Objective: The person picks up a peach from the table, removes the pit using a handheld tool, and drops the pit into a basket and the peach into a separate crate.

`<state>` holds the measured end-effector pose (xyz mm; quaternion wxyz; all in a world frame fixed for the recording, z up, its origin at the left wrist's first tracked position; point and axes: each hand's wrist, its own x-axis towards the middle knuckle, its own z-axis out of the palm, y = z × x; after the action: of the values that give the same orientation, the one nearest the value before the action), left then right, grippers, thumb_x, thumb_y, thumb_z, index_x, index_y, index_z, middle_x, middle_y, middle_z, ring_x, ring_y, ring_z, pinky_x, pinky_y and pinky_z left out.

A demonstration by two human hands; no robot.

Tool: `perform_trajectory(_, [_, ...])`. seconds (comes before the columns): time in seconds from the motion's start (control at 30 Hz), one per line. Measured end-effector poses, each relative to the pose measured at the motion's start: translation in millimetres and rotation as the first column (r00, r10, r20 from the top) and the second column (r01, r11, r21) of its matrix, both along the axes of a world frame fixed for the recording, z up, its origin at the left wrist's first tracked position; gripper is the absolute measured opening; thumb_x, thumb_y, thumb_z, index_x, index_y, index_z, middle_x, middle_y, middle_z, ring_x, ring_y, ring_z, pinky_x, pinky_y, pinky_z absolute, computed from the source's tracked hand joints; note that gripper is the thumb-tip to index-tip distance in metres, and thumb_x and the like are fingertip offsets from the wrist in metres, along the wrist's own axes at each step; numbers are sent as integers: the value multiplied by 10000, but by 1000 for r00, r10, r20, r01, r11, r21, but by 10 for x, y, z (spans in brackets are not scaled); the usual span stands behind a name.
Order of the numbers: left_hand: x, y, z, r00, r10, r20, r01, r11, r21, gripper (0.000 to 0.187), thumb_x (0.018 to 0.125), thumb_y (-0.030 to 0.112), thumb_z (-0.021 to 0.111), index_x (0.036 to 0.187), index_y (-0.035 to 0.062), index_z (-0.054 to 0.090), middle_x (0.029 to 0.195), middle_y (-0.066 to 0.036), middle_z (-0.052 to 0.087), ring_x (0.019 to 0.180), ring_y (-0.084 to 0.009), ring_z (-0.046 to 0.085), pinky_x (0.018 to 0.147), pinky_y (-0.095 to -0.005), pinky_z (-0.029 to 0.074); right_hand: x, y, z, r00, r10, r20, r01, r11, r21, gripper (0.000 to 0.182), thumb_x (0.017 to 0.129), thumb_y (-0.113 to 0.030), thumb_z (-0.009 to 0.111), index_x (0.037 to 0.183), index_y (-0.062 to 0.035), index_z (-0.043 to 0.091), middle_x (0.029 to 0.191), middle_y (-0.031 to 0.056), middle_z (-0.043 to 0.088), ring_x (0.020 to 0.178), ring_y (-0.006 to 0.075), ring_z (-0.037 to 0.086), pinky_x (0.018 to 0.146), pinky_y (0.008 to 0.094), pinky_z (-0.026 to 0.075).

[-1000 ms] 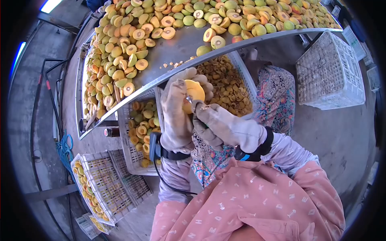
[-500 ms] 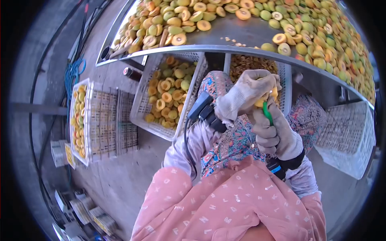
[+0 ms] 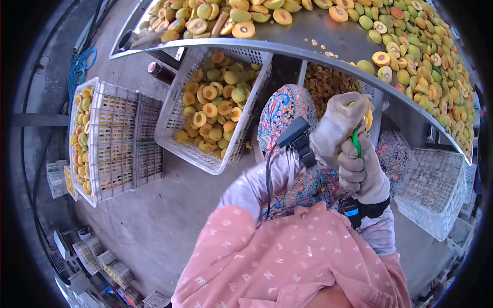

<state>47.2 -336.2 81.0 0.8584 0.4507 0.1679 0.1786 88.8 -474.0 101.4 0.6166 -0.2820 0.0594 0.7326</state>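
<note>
My left hand (image 3: 341,126), in a dirty pale glove, is closed around an apricot-like fruit half (image 3: 368,120). Only a yellow-orange edge of the fruit shows past the fingers. Just below it, my gloved right hand (image 3: 363,172) grips a green-handled tool (image 3: 356,143) and points it up at the fruit. The tool's working end is hidden behind the fruit and fingers. Both hands are close together above my lap, near a crate of brown fruit stones (image 3: 328,84) under the table edge.
A metal table (image 3: 303,38) across the top carries heaps of halved fruit. Below it stands a white crate (image 3: 215,167) of pitted halves. Stacked crates (image 3: 113,138) are at left, another white crate (image 3: 429,190) at right. A dark bottle-like object (image 3: 162,72) lies by the table.
The view has shifted, so the table sits higher and the hands further right. My left hand has turned over the fruit, and less of it shows. Both hands keep their hold.
</note>
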Motion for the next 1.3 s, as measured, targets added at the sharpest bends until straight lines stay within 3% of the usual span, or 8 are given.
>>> perform_trajectory(0.13, [51, 337, -140, 952, -169, 256, 107, 965, 238, 277, 952, 240, 526, 918, 5, 668, 859, -57, 665, 739, -109, 600, 681, -271, 504, -12, 126, -126, 965, 86, -249, -51, 988, 145, 489, 956, -642, 426, 793, -183, 477, 523, -91, 273, 353, 45, 191, 307, 240, 173])
perform_trajectory(0.57, [-72, 579, -216, 992, 125, -25, -115, 789, -604, 537, 971, 529, 451, 1053, 13, 576, 826, -90, 638, 660, -159, 603, 562, -263, 499, -308, 686, -407, 620, -145, 771, 225, 974, 2, 361, 997, -391, 520, 881, -53, 575, 695, -34, 522, 562, 69, 468, 503, 227, 393])
perform_trajectory(0.7, [-73, 747, -404, 857, 506, -95, -431, 807, 405, 426, 1034, 388, 420, 1107, 3, 588, 918, -112, 658, 803, -217, 656, 700, -312, 560, 162, 559, -744, 449, -236, 861, 289, 951, 110, 243, 979, -226, 540, 1055, -12, 628, 811, 22, 621, 714, 84, 505, 656, 236, 444])
perform_trajectory(0.77, [-419, 940, -458, 699, 662, 272, -309, -63, 949, 389, 1039, 321, 413, 1138, -8, 596, 984, -139, 652, 926, -265, 639, 822, -367, 531, 633, 637, -998, -287, 471, 834, 338, 865, -372, 544, 960, -510, 499, 1125, -8, 625, 1017, 202, 687, 929, 348, 651, 826, 425, 491])
perform_trajectory(0.9, [-1424, 1259, -751, 385, 871, -306, -597, 488, 637, 397, 985, 328, 519, 1129, -29, 621, 1089, -213, 651, 986, -345, 621, 882, -403, 495, 998, 774, -808, -228, 651, 724, 419, 737, -530, 666, 935, -629, 442, 1101, -14, 634, 1063, 260, 657, 1076, 436, 584, 918, 492, 452])
perform_trajectory(1.1, [-3227, 1333, -2544, -37, 505, -863, 572, 718, 396, 560, 911, 506, 517, 1161, 26, 664, 1053, -231, 683, 984, -402, 641, 876, -452, 484, 917, 337, -1216, -149, 557, 817, 355, 801, -481, 547, 949, -561, 484, 1113, -64, 644, 935, 179, 687, 846, 358, 656, 729, 437, 502])
perform_trajectory(1.17, [-3220, 1351, -2687, 61, 580, -813, 425, 721, 547, 532, 906, 482, 538, 1125, 17, 673, 1022, -232, 689, 958, -397, 646, 863, -442, 490, 806, 167, -866, 549, 293, 783, 321, 791, -521, 429, 967, -453, 525, 1090, -61, 648, 750, 29, 609, 570, 159, 566, 486, 312, 426])
perform_trajectory(1.3, [-2086, 1486, -1699, 298, 767, -569, 45, 584, 810, 247, 949, 230, 585, 1012, 16, 691, 959, -136, 710, 831, -270, 654, 774, -356, 508, 836, -390, -867, 693, -226, 685, 444, 882, -158, 278, 986, -247, 560, 1199, -70, 588, 782, -80, 544, 547, 11, 474, 460, 175, 356])
